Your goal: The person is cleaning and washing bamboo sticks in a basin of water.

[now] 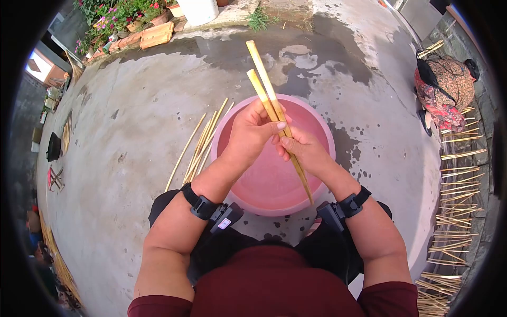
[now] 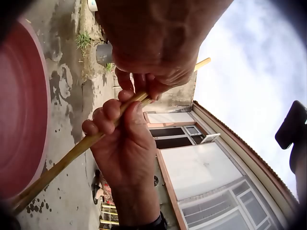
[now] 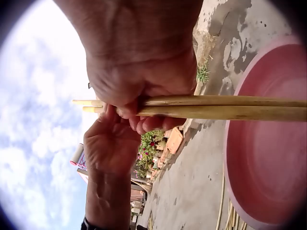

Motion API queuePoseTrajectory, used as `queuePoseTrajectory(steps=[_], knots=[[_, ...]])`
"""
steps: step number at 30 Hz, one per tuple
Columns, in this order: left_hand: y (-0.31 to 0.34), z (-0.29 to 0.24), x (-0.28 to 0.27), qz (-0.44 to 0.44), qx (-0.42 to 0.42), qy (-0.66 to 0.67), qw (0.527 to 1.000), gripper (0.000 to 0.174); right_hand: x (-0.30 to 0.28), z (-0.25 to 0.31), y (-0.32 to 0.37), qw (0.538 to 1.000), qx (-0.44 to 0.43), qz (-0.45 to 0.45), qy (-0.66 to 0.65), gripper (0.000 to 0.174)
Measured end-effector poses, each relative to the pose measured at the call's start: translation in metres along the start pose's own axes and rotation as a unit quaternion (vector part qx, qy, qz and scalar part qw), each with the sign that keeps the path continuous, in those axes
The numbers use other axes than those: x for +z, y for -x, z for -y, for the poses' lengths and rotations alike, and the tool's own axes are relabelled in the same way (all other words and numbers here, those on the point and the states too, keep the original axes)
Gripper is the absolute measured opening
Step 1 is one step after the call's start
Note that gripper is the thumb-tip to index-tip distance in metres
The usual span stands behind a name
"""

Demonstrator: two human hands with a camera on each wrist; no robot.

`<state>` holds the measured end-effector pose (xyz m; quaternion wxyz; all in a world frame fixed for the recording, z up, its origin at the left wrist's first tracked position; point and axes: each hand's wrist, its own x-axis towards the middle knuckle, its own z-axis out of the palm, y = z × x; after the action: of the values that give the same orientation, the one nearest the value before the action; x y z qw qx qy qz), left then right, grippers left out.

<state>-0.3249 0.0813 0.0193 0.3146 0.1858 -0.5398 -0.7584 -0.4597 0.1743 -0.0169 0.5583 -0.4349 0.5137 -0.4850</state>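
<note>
Two slender yellow-tan plant stalks, a longer one [image 1: 260, 64] and a shorter one [image 1: 256, 83], lie nearly side by side with their pale ends splayed slightly apart. My left hand [image 1: 248, 129] holds them around the middle, thumb laid across. Just below it my right hand [image 1: 306, 153] pinches the pair between thumb and fingers; the darker lower ends taper toward the basin's near rim in the head view. In the right wrist view the stalks [image 3: 240, 112] run out together from under the right hand [image 3: 144, 72]. Both hands are over a pink basin [image 1: 264, 185].
Several loose stalks [image 1: 200, 145] lie on the concrete left of the basin. A long row of stalks [image 1: 458, 195] lines the wall at right, with a bent-over person [image 1: 449, 90] at its far end. Flower pots [image 1: 161, 18] and a white bucket [image 1: 199, 11] stand at the back.
</note>
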Motion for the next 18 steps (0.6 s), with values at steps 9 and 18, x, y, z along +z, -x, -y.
queuePoseTrajectory(steps=[9,18], knots=[[0.002,-0.019,-0.017,-0.016,0.029,-0.021,0.999,0.020,0.006,0.022,0.001,0.998,0.019,0.025,0.057,0.017],[0.003,-0.011,-0.011,0.035,0.062,-0.025,0.997,0.023,-0.007,0.023,0.010,0.999,0.026,0.025,-0.019,0.021]])
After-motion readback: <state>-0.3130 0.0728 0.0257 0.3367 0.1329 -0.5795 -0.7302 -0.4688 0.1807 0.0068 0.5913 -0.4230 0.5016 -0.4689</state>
